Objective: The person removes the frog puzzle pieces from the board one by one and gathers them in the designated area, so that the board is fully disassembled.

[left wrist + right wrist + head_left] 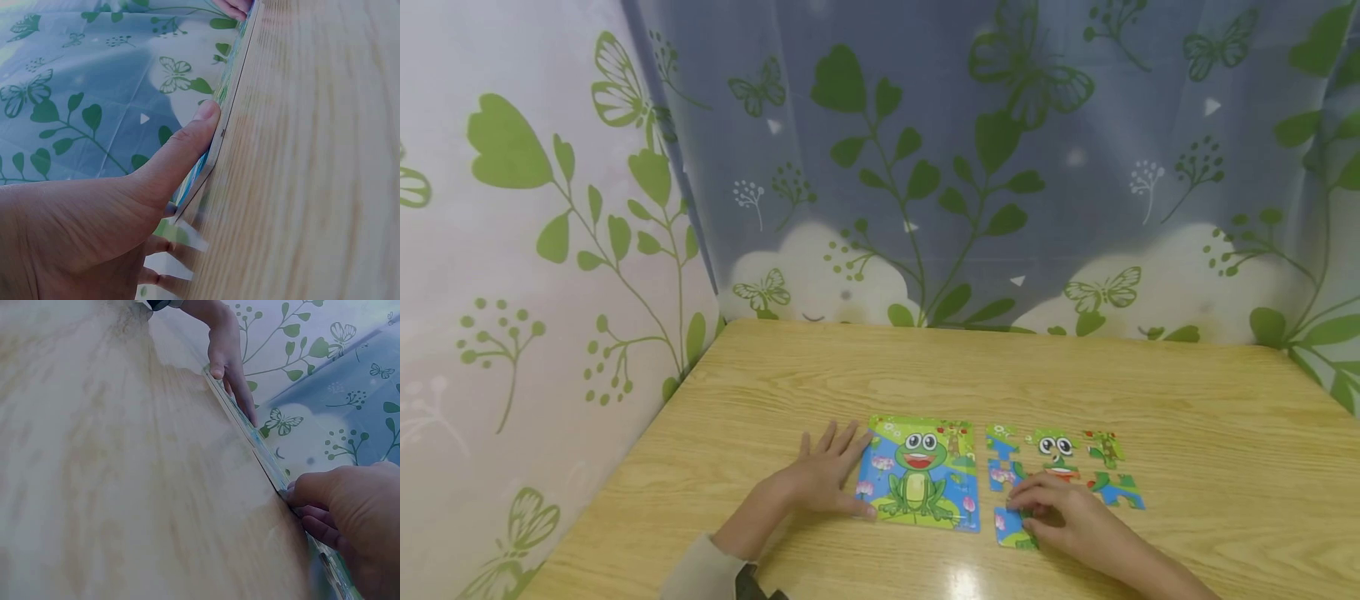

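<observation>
A square frog picture board [917,471] lies flat on the table. My left hand [823,471] rests at its left side with fingers spread, the thumb tip at the lower left corner; the left wrist view shows this thumb [181,144] along the board's edge. Right of the board lie frog jigsaw pieces [1000,475], laid out in a rough square with gaps. With bent fingers and thumb, my right hand [1067,517] pinches at a jigsaw piece [1009,527] in the lower left of that group. The hand hides part of the pieces beneath it.
The wood-grain table [850,367] reaches back to a printed curtain [880,208] with leaves and butterflies. Another curtain [550,250] hangs along the left side. More jigsaw pieces [1123,492] lie beyond the right hand.
</observation>
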The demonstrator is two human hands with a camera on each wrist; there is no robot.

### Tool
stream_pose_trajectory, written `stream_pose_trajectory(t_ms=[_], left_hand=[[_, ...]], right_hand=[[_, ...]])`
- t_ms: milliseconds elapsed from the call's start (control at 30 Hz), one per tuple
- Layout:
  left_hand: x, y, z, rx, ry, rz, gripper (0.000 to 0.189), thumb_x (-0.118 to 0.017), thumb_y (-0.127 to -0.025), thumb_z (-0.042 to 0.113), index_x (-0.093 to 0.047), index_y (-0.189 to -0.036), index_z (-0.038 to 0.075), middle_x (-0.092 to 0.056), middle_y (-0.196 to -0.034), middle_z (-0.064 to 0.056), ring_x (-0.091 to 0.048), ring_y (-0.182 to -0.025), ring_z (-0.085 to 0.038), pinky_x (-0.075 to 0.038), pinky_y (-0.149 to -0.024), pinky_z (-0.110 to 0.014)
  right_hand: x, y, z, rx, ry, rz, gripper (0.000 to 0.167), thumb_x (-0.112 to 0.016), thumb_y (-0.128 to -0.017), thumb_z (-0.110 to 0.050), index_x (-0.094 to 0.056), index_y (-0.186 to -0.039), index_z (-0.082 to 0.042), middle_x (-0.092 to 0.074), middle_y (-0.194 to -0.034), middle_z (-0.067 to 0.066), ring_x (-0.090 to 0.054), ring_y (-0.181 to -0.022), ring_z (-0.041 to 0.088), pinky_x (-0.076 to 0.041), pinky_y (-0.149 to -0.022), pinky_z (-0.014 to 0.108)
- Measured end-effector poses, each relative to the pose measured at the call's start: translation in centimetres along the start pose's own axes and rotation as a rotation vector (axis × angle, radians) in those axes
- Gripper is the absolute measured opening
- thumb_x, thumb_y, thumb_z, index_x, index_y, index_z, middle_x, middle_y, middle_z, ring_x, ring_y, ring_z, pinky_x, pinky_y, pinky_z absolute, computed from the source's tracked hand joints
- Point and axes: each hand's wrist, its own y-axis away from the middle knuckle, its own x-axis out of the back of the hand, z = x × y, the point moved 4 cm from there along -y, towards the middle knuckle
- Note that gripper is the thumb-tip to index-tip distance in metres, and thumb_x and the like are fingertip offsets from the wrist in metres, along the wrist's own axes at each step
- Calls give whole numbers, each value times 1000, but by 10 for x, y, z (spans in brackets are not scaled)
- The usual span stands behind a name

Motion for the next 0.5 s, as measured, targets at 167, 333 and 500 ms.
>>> stream_pose_trajectory(t_ms=[167, 333, 500], left_hand=[[0, 0, 0, -2, 1, 1, 103, -62, -75, 62, -12, -148, 8, -4, -150, -21, 3, -132, -46, 4, -95, -68], [-1, -1, -1, -4, -5, 1, 103, -61, -75, 63, -11, -148, 9, -4, -150, -21, 3, -132, -46, 3, -95, -69], [0, 0, 0, -7, 5, 3, 103, -61, -75, 62, -12, -148, 8, -4, -150, -21, 4, -132, -46, 4, -95, -68]], right_hand=[[-1, 0, 0, -5, 2, -2, 19, -69, -80, -1, -67, -98, -8, -58, -104, 4, -54, -78, 4, -49, -63, 21], [-1, 0, 1, -15, 9, 7, 21, -69, -80, 0, -67, -98, -10, -58, -104, 2, -53, -78, 3, -49, -63, 21], [-1, 1, 1, -7, 16, 6, 21, -69, -80, 0, -67, -99, -9, -57, -105, 2, -52, -78, 3, -49, -63, 21]])
